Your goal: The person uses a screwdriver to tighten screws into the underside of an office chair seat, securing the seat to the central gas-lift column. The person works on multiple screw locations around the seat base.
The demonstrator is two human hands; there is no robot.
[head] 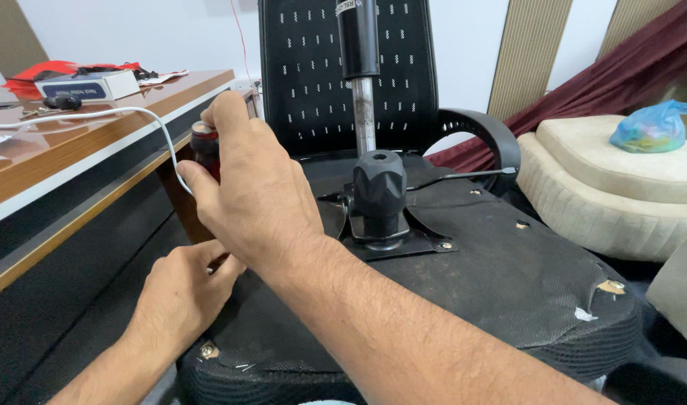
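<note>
An office chair lies upside down, its black seat underside [501,277] facing up with the gas cylinder [361,67] rising from the mounting plate [403,244]. My right hand [250,191] is closed around the dark red handle of a screwdriver [204,146], held upright near the seat's left edge. Lower down, my left hand [180,296] rests at that same edge; the screwdriver's tip is hidden behind my hands. A screw [207,349] shows at the near left corner of the seat.
A wooden desk [73,157] runs along the left with a white cable [126,112], a white box [88,85] and red items. A cream cushioned seat [621,187] with a blue plastic bag [653,126] stands right. The black armrest [487,135] curves behind the seat.
</note>
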